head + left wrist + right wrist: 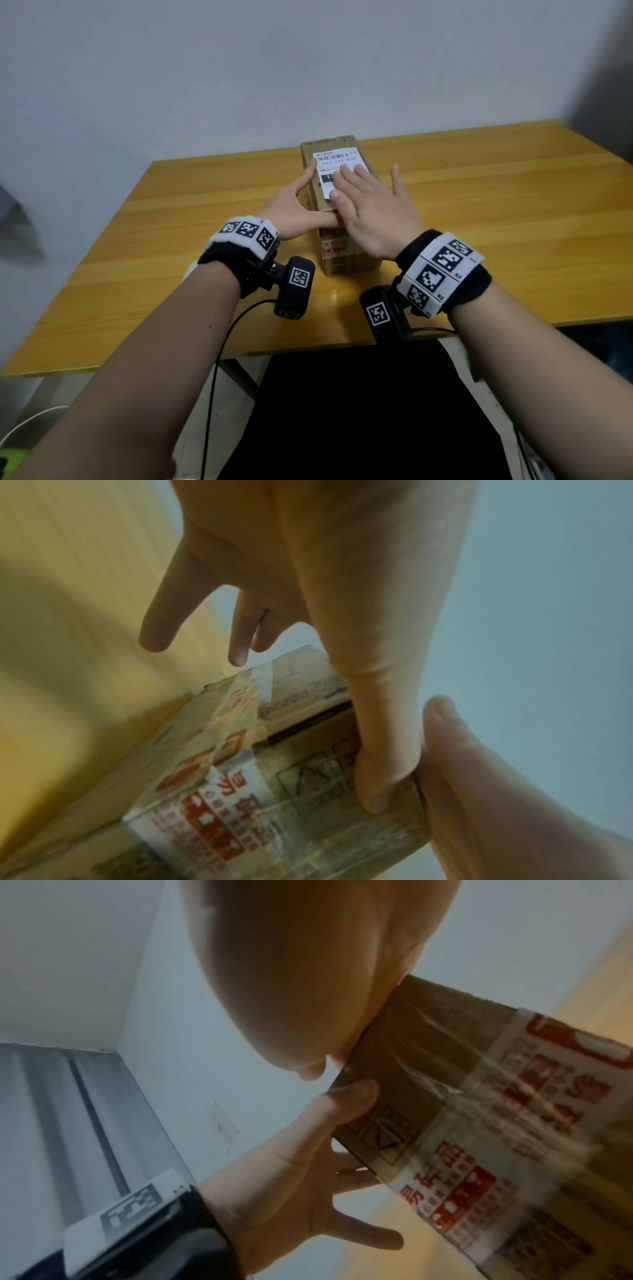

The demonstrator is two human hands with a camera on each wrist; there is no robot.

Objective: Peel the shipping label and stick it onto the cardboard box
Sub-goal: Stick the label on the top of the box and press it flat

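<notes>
A tall brown cardboard box (346,253) lies on the wooden table (137,274), with printed tape across its near end. The white shipping label (337,159), barcode at its far end, lies on the box's top face. My right hand (370,198) rests flat on the label with its fingers spread and straight, hiding the label's near half. My left hand (298,205) sits at the box's left side, its index finger touching the label's left edge and its thumb lying along the near top edge. In the left wrist view that thumb (377,750) presses on the box (274,777).
A pale wall stands close behind the table's far edge. The table's near edge runs just under my wrists, with a dark seat (359,411) and cables (212,377) below it. Bare tabletop lies on both sides of the box.
</notes>
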